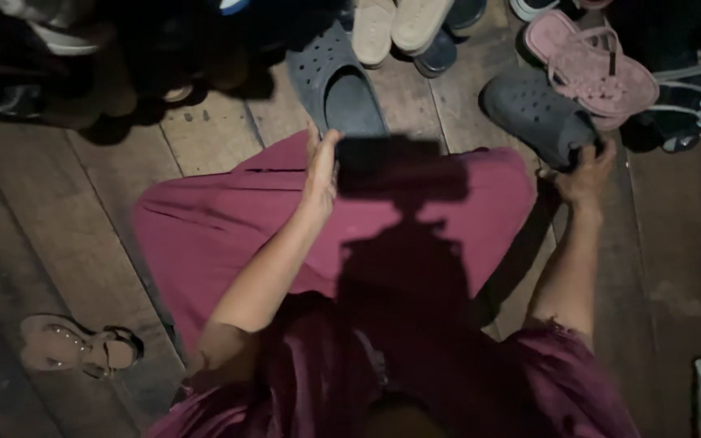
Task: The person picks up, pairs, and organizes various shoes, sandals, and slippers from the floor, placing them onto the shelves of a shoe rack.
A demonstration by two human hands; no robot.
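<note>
**Two hands at a pair of grey clogs, seen from above**

The wooden floor [58, 211] fills the frame, its wide planks running away from me toward a row of shoes at the top edge. My dark red skirt [229, 219] spreads over the middle of the planks, crossed by the shadow of my head camera.

The two grey clogs are the largest shoes within reach. The left clog [336, 81] lies straight ahead of me, toe pointing away, its heel end at the hem of my skirt. The right clog [533, 113] lies further right, turned on a slant, with a pink sandal [590, 65] resting partly on top of it. A pair of beige shoes [395, 28] stands just beyond the left clog, and a dark sneaker with white laces [691, 97] sits at the far right.

My left hand [320, 174] is flat and open, fingers straight and together, the fingertips touching the heel rim of the left clog; it grips nothing. My right hand [584, 174] is curled closed on the heel end of the right clog.

A brown sandal [75, 345] lies alone on the planks at lower left, well apart from both hands.
</note>
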